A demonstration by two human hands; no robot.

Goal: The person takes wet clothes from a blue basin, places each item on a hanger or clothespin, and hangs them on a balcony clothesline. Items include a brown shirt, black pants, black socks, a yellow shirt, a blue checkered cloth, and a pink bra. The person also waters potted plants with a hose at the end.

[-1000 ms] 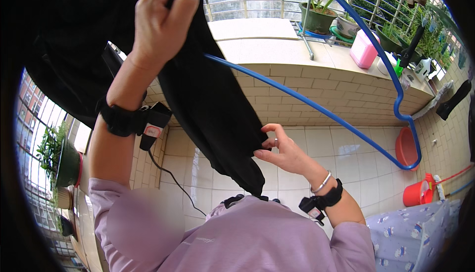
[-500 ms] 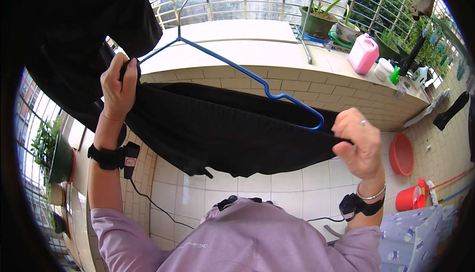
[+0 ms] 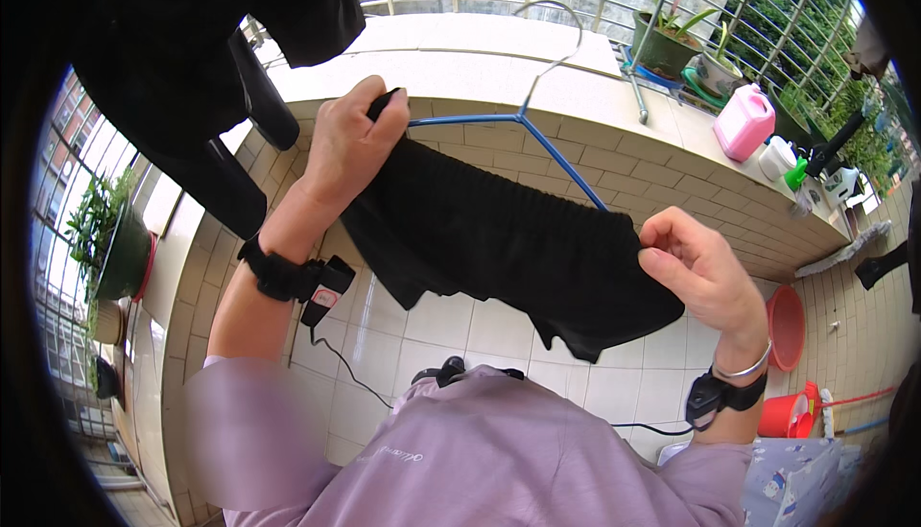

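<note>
A: Hand status?

B: Left hand (image 3: 350, 148) was closed over the upper-left end of the black shorts (image 3: 499, 244), at the tip of the blue hanger (image 3: 537, 143). Right hand (image 3: 696, 273) pinched the waistband at the lower-right end, fingers together on the fabric.

A: Progress?

B: Looked mostly done: the garment was stretched along the hanger and both ends appeared seated. Judged left: hooking it up somewhere. The wire hook (image 3: 561, 33) was free, touching nothing.

A: Orientation?

B: Long axis ran upper left to lower right, held in the air in front of the tiled parapet (image 3: 499, 71). Waistband up along the hanger, legs hanging down toward the person. Hook pointed up and away.
</note>
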